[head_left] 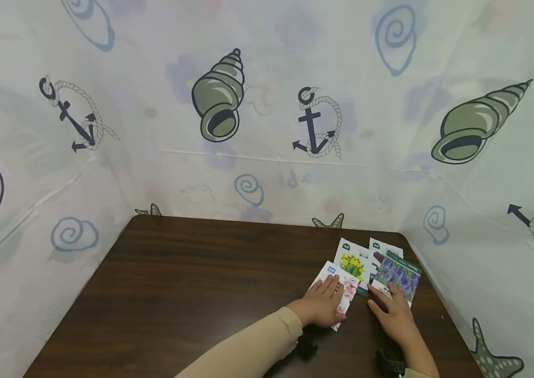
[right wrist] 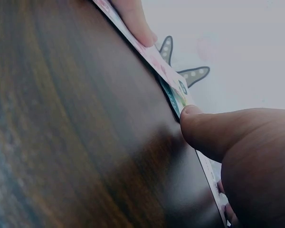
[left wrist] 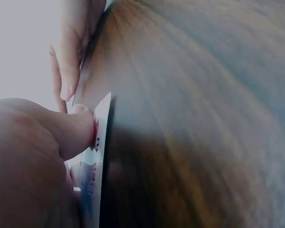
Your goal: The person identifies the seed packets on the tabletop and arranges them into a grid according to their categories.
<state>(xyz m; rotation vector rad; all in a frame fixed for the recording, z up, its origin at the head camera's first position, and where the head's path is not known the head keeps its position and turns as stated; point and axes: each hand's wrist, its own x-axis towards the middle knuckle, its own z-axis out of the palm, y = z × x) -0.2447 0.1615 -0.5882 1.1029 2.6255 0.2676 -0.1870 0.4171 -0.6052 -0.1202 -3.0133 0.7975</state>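
Observation:
My left hand [head_left: 320,305] lies with its fingers stretched over a seed packet with pink flowers [head_left: 351,286], pressing it on the table. In the left wrist view the thumb [left wrist: 71,130] rests against that packet's edge. My right hand [head_left: 395,317] is spread, its fingertips on the lower part of a packet with purple flowers [head_left: 401,274]. A packet with yellow flowers [head_left: 353,258] lies between them, partly under the pink one. Behind the purple packet, another white packet [head_left: 382,245] is mostly covered. The right thumb [right wrist: 199,126] shows close to the packet edges in the right wrist view.
The dark brown wooden table [head_left: 177,283] stretches left of the packets. A white cloth [head_left: 276,131] printed with shells, anchors and starfish hangs around its back and sides. Black wrist devices [head_left: 390,363] sit at both wrists.

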